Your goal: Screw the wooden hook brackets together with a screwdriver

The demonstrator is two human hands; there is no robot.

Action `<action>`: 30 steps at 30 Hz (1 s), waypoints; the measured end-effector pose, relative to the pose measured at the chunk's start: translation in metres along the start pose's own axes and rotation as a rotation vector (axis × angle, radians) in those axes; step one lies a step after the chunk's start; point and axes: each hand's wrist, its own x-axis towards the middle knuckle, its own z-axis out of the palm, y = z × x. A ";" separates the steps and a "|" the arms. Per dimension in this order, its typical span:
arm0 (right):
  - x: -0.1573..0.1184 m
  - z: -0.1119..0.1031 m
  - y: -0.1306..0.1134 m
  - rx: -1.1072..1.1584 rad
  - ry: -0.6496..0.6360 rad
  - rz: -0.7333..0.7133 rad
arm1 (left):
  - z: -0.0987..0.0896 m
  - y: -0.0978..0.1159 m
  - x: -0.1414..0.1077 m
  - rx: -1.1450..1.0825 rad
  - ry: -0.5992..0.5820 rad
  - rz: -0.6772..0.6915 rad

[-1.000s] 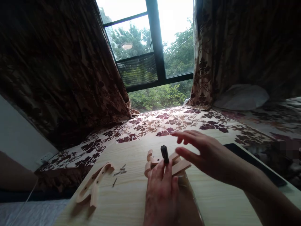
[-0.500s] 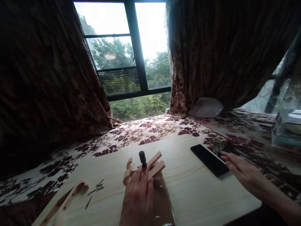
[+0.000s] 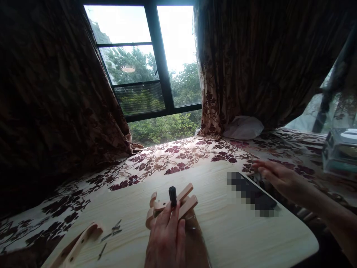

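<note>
**Ribbed black cylindrical handle (image 3: pixel 172 195) at your left hand's (image 3: pixel 166 238) fingertips; your right hand (image 3: pixel 279 178) well apart**

In the head view, your left hand lies over pale wooden hook-shaped pieces (image 3: pixel 189 207), low centre of the frame. The handle rises between its fingertips, long axis near upright; the wooden arms slant towards the upper right. Those fingers are extended; whether they pinch the handle or only press the wood, you cannot tell. Your right hand, right of frame, is farther off, beside a dark flat rectangular slab (image 3: pixel 255 195), fingers stretched, slightly parted, nothing visible in them. The handle's lower end is hidden; pixelation masks the slab; the lower edge cuts off a pale curved wooden piece (image 3: pixel 79 243) at lower left.
</note>
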 end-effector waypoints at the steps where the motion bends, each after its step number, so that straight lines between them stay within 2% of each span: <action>1: 0.003 -0.006 -0.016 0.053 0.035 -0.034 | 0.000 0.000 0.001 -0.002 0.002 0.008; 3: 0.008 -0.011 -0.056 0.150 0.031 -0.078 | 0.000 0.001 0.002 -0.015 0.012 0.037; 5: 0.014 -0.006 -0.099 0.267 -0.032 -0.166 | 0.002 0.002 0.001 -0.039 0.025 0.033; 8: 0.026 0.012 -0.157 0.443 -0.158 -0.443 | 0.008 0.008 -0.002 -0.059 0.103 -0.059; 10: 0.035 0.027 -0.186 0.523 -0.251 -0.621 | 0.014 0.013 -0.004 -0.037 0.179 -0.103; 12: 0.043 0.041 -0.205 0.575 -0.295 -0.729 | 0.018 0.017 -0.006 0.012 0.227 -0.116; 16: 0.047 0.057 -0.219 0.536 -0.443 -0.763 | 0.020 0.025 -0.007 0.091 0.247 -0.133; 22: 0.043 0.059 -0.208 0.488 -0.633 -0.674 | 0.013 0.033 -0.003 -0.014 0.114 -0.208; 27: 0.046 0.063 -0.199 0.482 -0.647 -0.633 | 0.012 0.032 -0.018 -0.014 0.135 -0.162; 30: 0.049 0.066 -0.197 0.471 -0.643 -0.629 | 0.009 0.024 -0.031 0.061 0.077 -0.123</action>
